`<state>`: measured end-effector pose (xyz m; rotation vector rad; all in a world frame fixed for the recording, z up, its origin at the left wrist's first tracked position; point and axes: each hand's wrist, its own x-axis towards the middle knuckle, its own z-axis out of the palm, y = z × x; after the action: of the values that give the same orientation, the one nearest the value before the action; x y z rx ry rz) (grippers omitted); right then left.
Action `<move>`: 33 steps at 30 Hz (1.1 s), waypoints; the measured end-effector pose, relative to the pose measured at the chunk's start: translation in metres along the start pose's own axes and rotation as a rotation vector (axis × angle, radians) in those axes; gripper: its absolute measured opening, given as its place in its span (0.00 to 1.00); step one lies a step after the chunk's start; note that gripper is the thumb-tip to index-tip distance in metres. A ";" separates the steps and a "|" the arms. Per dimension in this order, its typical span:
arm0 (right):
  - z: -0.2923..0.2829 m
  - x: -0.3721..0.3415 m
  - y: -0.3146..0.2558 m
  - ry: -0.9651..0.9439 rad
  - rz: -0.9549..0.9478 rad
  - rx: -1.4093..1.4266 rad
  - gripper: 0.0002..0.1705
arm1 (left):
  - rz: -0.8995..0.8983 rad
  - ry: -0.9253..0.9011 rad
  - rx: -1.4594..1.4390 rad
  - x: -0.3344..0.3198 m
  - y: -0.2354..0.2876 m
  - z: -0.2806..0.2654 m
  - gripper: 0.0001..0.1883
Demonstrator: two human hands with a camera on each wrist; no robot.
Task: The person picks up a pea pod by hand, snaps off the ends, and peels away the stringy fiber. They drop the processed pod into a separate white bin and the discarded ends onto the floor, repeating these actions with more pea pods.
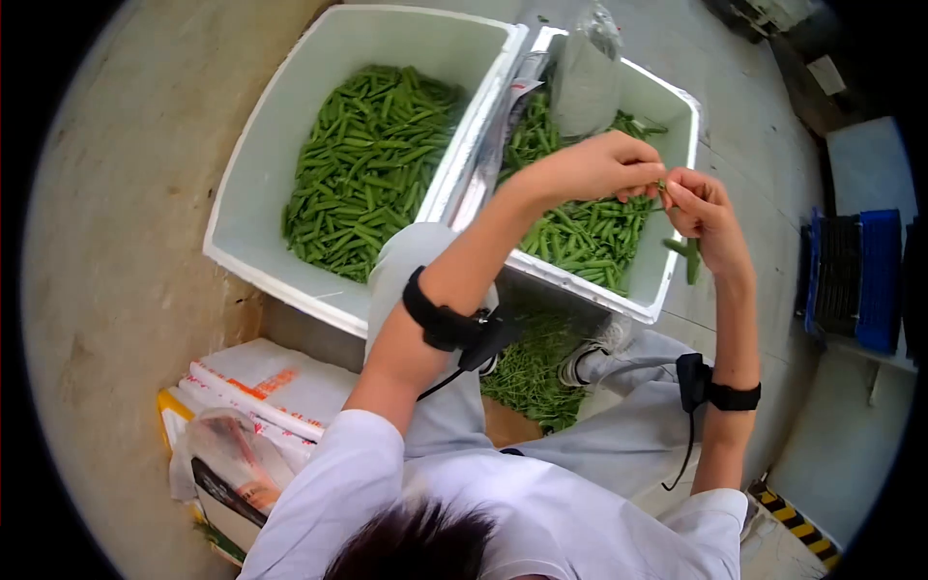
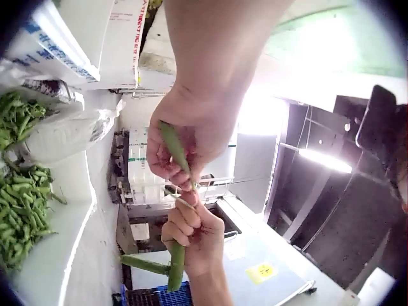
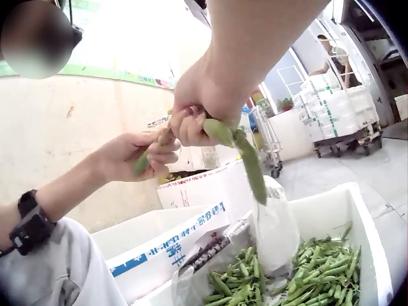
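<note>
Over the right-hand foam box my two hands meet at the fingertips. In its curled fingers my left hand holds a green pea pod, seen along the palm in the left wrist view. My right hand grips pea pods that hang below its fingers; two show in the left wrist view. A thin green bit shows where the fingertips come together. Loose pea pods fill the bottom of the right-hand box beneath the hands.
A larger foam box on the left holds a heap of pea pods. A clear plastic bag stands in the right-hand box. Green trimmings lie on the floor between the legs. Blue crates are stacked at the right.
</note>
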<state>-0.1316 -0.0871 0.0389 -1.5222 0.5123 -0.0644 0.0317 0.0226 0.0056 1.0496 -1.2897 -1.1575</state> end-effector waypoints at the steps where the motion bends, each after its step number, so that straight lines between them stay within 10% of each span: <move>1: 0.002 0.000 0.000 -0.011 -0.052 0.042 0.12 | 0.025 -0.030 -0.094 0.002 -0.004 -0.003 0.14; 8: 0.032 -0.013 -0.019 -0.100 -0.138 0.401 0.11 | 0.075 -0.195 -0.534 -0.006 0.011 0.001 0.13; 15: 0.026 -0.006 -0.022 0.032 -0.198 0.337 0.11 | 0.110 0.132 -0.760 -0.004 0.011 -0.006 0.08; 17: 0.022 -0.007 -0.019 0.063 -0.180 0.372 0.11 | 0.642 0.162 -1.571 -0.001 0.008 -0.030 0.11; 19: 0.019 -0.007 -0.018 0.098 -0.190 0.402 0.11 | 0.763 0.422 -1.709 -0.012 0.017 -0.047 0.29; 24: 0.018 0.001 -0.013 0.212 -0.279 0.510 0.10 | 0.467 0.605 -1.236 -0.002 0.018 -0.019 0.30; 28: 0.013 0.007 -0.008 0.248 -0.398 0.621 0.09 | 0.018 0.221 -0.125 0.006 0.006 0.019 0.10; 33: 0.021 0.009 -0.008 0.434 -0.395 0.643 0.10 | 0.023 0.128 -0.098 0.011 -0.007 0.047 0.12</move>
<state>-0.1134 -0.0711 0.0437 -0.9474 0.4622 -0.8046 -0.0161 0.0134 0.0021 1.0173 -1.1309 -1.1067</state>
